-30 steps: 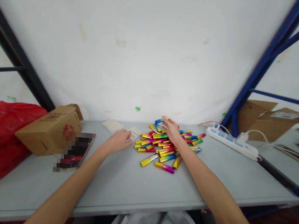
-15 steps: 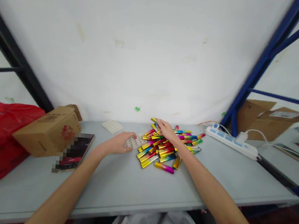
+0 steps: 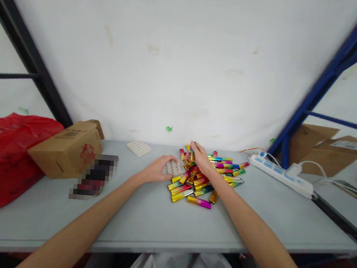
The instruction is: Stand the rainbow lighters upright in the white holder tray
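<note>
The right grip (image 3: 202, 157), right of centre in the frame, has its fingertips closed on one shiny stick (image 3: 192, 153), which points up toward the wall. Beneath and around it lies the pile of multicoloured sticks (image 3: 203, 189), partly hidden by the right forearm (image 3: 237, 206). The left grip (image 3: 156, 170) curves around the left end of a white gridded tray (image 3: 173, 167), grasping it between fingers and thumb. The tray sits just left of the pile; sticks crowd its right end, and I cannot tell whether any lie on it.

Farther out on the tabletop (image 3: 145, 225), a second tray (image 3: 139, 148) lies toward the wall (image 3: 184, 67), left of centre. At the left of the frame come a blurred-out phone (image 3: 95, 176), a cardboard box (image 3: 67, 149) and a red bag (image 3: 10, 161); at the right, a power strip (image 3: 279, 176) with a plug in it and, beyond a blue post (image 3: 320, 84), an open carton (image 3: 329, 157).

Compared with half a second ago, the grasped tray is farther right, against the pile, and the view has shifted slightly.
</note>
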{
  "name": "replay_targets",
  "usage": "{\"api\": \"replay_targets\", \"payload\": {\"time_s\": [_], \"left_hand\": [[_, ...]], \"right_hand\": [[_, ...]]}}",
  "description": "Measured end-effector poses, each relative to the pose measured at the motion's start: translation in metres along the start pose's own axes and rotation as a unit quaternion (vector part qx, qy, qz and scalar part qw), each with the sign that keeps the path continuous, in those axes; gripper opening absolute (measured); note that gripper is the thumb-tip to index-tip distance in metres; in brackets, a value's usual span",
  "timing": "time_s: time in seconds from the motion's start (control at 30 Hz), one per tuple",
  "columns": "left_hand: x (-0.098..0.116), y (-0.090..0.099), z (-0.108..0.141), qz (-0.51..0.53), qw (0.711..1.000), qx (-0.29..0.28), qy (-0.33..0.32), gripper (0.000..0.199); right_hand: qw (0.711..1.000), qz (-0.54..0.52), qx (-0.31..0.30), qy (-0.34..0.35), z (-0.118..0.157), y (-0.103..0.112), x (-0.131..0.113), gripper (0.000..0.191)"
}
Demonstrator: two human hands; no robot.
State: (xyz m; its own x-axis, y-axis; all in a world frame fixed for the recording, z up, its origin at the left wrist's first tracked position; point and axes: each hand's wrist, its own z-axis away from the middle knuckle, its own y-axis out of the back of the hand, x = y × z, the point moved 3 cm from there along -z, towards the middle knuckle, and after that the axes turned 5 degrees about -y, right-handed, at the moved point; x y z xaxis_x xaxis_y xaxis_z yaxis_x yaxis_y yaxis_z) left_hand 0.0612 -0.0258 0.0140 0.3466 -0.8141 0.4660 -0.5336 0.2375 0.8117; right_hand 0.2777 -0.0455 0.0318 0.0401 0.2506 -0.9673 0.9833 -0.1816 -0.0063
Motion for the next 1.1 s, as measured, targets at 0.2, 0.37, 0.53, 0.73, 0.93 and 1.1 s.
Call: {"api": "replay_targets", "payload": {"time_s": [0.2, 0.37, 0.53, 0.73, 0.93, 1.1], "left_hand": [[-0.005, 0.007, -0.001, -0.012, 0.999, 0.029, -0.006, 0.077], [-0.019, 0.018, 0.004, -0.072, 0.996, 0.005, 0.046, 0.088], [-0.028, 0.025, 0.006, -0.101, 0.992, -0.015, 0.075, 0.081], [-0.028, 0.025, 0.005, -0.084, 0.994, -0.009, 0.074, 0.078], [-0.026, 0.026, 0.005, -0.057, 0.996, 0.005, 0.067, 0.073], [-0.029, 0.027, 0.005, -0.022, 0.997, 0.006, 0.08, 0.075]], "right_hand": [[0.991, -0.061, -0.101, -0.065, 0.013, -0.014, -0.015, 0.054], [0.984, -0.042, -0.059, -0.16, 0.013, -0.015, -0.01, 0.067], [0.986, 0.009, -0.001, -0.165, 0.016, -0.016, -0.013, 0.057], [0.99, 0.028, -0.009, -0.14, 0.016, -0.017, -0.012, 0.049], [0.99, 0.026, -0.03, -0.136, 0.014, -0.019, -0.004, 0.061], [0.994, 0.077, -0.059, -0.048, 0.012, -0.024, 0.0, 0.057]]}}
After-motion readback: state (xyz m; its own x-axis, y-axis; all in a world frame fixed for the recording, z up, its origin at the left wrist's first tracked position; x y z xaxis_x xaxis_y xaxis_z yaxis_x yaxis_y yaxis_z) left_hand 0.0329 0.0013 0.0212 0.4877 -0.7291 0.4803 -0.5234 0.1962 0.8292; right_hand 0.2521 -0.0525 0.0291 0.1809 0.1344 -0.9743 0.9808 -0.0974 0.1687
